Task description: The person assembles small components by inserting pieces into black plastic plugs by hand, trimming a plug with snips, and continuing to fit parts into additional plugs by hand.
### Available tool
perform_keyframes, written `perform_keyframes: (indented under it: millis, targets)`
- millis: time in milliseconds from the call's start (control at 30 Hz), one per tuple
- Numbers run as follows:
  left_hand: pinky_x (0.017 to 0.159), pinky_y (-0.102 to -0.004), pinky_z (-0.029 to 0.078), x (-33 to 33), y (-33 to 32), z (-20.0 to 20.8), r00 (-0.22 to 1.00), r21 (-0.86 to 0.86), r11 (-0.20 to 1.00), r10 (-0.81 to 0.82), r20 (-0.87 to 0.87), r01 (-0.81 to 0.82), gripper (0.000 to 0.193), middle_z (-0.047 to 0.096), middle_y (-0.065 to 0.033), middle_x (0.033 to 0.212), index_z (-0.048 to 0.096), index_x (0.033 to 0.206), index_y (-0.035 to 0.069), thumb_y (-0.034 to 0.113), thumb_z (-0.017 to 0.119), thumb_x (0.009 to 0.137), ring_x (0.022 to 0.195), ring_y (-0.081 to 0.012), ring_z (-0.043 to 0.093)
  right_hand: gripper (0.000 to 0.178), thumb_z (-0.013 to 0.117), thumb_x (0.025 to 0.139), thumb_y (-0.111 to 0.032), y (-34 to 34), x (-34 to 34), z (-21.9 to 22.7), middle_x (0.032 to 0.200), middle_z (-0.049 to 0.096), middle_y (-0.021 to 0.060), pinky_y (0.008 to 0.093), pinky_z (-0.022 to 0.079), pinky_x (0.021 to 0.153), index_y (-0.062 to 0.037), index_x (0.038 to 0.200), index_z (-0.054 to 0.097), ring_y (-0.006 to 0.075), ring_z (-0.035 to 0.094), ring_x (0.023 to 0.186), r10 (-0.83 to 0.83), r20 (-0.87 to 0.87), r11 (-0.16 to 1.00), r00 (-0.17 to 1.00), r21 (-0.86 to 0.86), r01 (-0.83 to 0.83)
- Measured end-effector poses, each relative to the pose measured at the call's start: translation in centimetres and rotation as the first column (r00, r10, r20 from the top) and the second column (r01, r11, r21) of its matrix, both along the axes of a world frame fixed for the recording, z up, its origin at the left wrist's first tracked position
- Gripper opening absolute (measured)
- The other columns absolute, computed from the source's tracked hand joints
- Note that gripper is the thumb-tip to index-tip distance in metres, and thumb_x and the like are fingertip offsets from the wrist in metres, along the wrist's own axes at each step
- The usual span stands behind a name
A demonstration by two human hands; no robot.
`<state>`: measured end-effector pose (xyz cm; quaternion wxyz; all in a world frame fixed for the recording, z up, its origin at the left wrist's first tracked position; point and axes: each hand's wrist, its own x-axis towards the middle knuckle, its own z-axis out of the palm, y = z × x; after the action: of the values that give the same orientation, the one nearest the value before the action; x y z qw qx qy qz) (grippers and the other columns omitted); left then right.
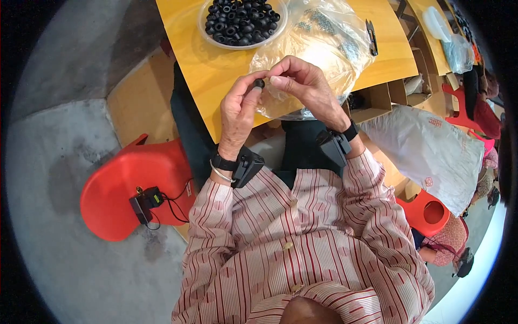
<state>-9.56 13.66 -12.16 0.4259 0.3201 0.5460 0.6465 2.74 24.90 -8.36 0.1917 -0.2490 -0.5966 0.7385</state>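
My left hand (237,110) pinches a small black ring-like part (259,83) between thumb and forefinger, above the table's near edge. Close beside it, my right hand (307,89) has its thumb and forefinger pressed together; whatever lies between those fingertips is too small to make out. Beyond my hands stands a clear plastic bowl (237,47) heaped with black hollow caps or rings (243,19) of similar look. A clear plastic bag (318,65) with small metallic pieces (318,21) inside spreads under and behind my right hand.
A black slim tool (372,38) lies on the yellow table (189,59) by the bag. Open cardboard boxes (375,102) and a white sack (431,151) are at the right. A red chair (113,189) bearing black devices with cables stands left. Other people sit far right.
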Motion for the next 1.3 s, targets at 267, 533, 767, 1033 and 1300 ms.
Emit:
perform_keyframes:
  millis: [267,533,767,1033,1300]
  targets:
    - [0.07,-0.0185,0.042,-0.2,-0.5,0.0,0.997,0.013,1.0,-0.005,0.071,0.004,0.027,0.058,0.0002,0.094,0.055,0.116,0.0,0.009,0.048,0.092,0.076,-0.0051,0.05,0.008,0.061,0.086,-0.006,-0.7,-0.8,0.0,0.089,0.061,-0.0004,0.0217,0.044,0.08,-0.003,0.094,0.061,0.0062,0.054,0.083,-0.001,-0.035,0.999,0.999,-0.046,0.0]
    - [0.076,-0.0184,0.04,-0.5,-0.5,-0.3,0.992,0.065,0.998,-0.03,0.124,0.022,0.029,0.058,-0.0014,0.104,0.052,0.119,-0.001,0.011,0.05,0.093,0.086,-0.0059,0.052,0.011,0.062,0.084,-0.002,-0.8,-1.3,-1.3,0.096,0.063,0.0032,0.0224,0.05,0.079,-0.0005,0.095,0.061,0.009,0.06,0.087,0.012,-0.055,0.996,0.998,0.087,-0.007]
    - [0.08,-0.0224,0.04,-1.1,-0.7,-0.8,0.898,0.123,0.992,-0.06,0.436,0.007,0.033,0.058,-0.0035,0.107,0.052,0.12,-0.001,0.019,0.051,0.094,0.09,-0.008,0.052,0.024,0.067,0.078,-0.004,-0.9,-1.8,-0.9,0.086,0.057,0.0015,0.0246,0.047,0.07,-0.0082,0.101,0.065,0.0099,0.056,0.08,-0.015,0.045,0.923,0.999,0.386,-0.003]
    - [0.078,-0.0234,0.04,-1.4,-0.7,-0.7,0.886,0.168,0.985,-0.119,0.449,0.048,0.037,0.057,-0.0012,0.1,0.052,0.118,-0.002,0.026,0.052,0.093,0.086,-0.0085,0.05,0.028,0.069,0.069,-0.004,0.2,-2.8,0.0,0.083,0.054,0.0065,0.0297,0.046,0.069,-0.0113,0.096,0.067,0.022,0.055,0.081,-0.003,0.053,0.69,0.999,0.723,-0.037]
    - [0.073,-0.0185,0.039,-1.0,-0.8,-0.6,0.932,0.095,0.991,-0.123,0.341,0.096,0.028,0.054,0.0021,0.092,0.053,0.114,-0.001,0.016,0.054,0.091,0.078,-0.0047,0.046,0.03,0.067,0.066,-0.003,0.7,-2.0,2.9,0.087,0.051,0.0059,0.0326,0.045,0.071,-0.0176,0.093,0.069,0.0252,0.051,0.084,0.08,0.23,0.401,0.97,0.883,-0.243]
